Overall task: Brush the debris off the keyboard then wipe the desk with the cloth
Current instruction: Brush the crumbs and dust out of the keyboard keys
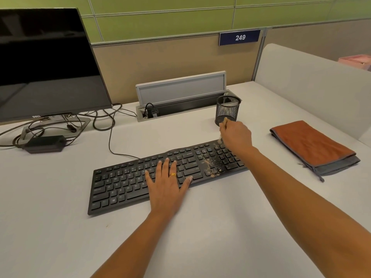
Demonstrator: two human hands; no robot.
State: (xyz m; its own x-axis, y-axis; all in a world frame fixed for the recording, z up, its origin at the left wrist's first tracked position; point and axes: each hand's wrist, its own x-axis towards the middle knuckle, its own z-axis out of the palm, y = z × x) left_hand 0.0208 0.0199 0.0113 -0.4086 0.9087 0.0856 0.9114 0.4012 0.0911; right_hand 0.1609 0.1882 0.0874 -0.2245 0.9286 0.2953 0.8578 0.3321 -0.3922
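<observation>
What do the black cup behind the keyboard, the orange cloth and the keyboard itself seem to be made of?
The cup is probably metal wire mesh, matte black: light shows through its fine grid. The cloth looks like soft textile, perhaps microfibre: fuzzy orange face, grey stitched edge, folded. The keyboard is likely matte black plastic, with printed key legends.

I'm in an office cubicle: tan fabric partition panels (160, 63) wall in my pale grey desk (200, 227). A blue plate numbered 249 (240, 37) hangs at one o'clock, a black flat-screen monitor (46, 63) (Dell-branded) stands at ten, and a grey flip-up cable hatch (180, 91) opens at twelve.
</observation>
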